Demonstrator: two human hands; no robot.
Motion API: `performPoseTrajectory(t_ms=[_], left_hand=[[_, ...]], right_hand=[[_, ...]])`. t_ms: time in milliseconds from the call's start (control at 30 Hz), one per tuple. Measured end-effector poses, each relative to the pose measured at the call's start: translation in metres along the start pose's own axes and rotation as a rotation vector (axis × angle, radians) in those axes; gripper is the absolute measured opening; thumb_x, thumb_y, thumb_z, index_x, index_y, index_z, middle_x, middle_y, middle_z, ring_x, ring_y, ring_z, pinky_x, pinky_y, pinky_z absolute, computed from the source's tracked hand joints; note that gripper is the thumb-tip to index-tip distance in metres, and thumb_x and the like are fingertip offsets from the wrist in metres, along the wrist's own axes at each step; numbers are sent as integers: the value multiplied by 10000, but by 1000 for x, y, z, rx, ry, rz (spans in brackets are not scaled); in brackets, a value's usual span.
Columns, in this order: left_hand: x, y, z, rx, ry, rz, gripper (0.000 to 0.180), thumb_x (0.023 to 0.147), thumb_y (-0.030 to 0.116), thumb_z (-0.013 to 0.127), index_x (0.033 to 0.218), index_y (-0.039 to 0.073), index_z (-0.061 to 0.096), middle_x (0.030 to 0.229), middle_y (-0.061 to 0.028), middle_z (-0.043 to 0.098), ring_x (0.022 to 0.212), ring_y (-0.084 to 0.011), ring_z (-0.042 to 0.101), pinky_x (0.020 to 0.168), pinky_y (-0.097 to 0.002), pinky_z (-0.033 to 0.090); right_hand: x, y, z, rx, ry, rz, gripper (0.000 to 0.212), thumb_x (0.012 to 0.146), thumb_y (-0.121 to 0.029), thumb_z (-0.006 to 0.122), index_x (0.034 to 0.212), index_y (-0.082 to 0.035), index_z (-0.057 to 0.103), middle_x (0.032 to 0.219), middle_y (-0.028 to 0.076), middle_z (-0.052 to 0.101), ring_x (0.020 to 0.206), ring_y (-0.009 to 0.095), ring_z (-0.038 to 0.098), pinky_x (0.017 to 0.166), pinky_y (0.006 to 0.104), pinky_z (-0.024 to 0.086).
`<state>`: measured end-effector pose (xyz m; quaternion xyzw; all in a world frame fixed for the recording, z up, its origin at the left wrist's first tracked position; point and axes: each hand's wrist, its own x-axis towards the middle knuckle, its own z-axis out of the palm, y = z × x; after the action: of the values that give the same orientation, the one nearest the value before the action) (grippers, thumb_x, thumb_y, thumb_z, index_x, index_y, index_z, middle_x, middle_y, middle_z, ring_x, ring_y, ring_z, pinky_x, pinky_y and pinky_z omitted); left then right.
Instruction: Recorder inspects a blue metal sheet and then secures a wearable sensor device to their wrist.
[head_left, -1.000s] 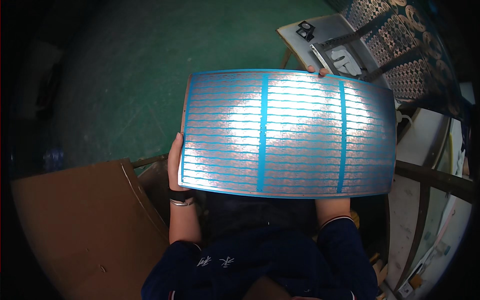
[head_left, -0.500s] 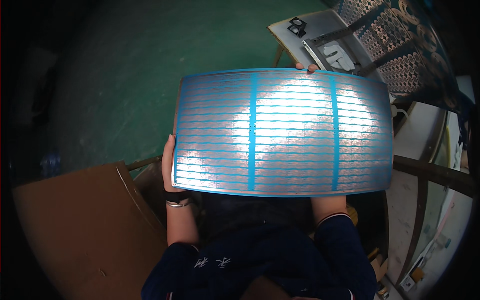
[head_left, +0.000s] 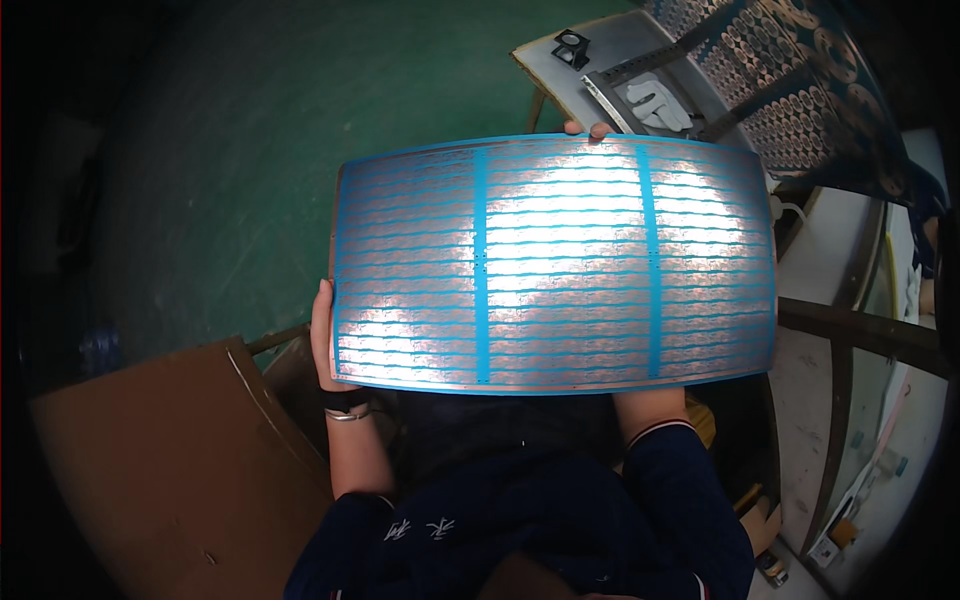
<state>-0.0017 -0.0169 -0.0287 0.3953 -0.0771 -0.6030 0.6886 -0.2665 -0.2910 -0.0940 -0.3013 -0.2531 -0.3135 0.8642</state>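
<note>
A large, thin circuit-board panel point(head_left: 570, 310), copper-coloured with blue lines and two blue upright bands, is held up in front of my body. Bright glare covers much of its middle and right side. My left hand point(head_left: 321, 335), with a dark band and a bracelet at the wrist, grips the panel's left edge near the lower corner. Behind the panel runs my right forearm; only the fingertips of my right hand point(head_left: 587, 129) show, hooked over the far edge. The palm and thumb of that hand are hidden.
At the far right a table point(head_left: 545, 55) carries a small black folding magnifier point(head_left: 571, 47), a metal bar and white gloves point(head_left: 655, 105). Copper-patterned panels point(head_left: 770, 95) lean beside it. A brown board point(head_left: 170, 460) lies near left. Someone's sleeve point(head_left: 930, 235) shows at the right edge.
The panel, both hands and the surroundings sit slightly further left in the picture, so the view has shifted. The grip on the panel looks the same.
</note>
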Motion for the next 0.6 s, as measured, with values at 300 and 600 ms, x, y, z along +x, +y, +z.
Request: performPoseTrajectory(t_ms=[300,600], left_hand=[[-2,1,-8,2,4,43,420,1028,355,368,1224,31,550,1106,-137,654,942,-193,663,779,-311,554],[2,-2,5,-32,65,57,465,1027,388,323,1296,50,493,1149,-127,618,973,-189,641,807,-325,549]], right_hand=[[-3,6,7,11,-10,13,384,959,-289,539,1268,-77,455,1493,138,295,1379,354,308,1026,526,462],[-2,-7,1,-11,2,-12,384,959,-290,538,1266,-74,456,1491,140,299,1376,355,313,1026,525,463]])
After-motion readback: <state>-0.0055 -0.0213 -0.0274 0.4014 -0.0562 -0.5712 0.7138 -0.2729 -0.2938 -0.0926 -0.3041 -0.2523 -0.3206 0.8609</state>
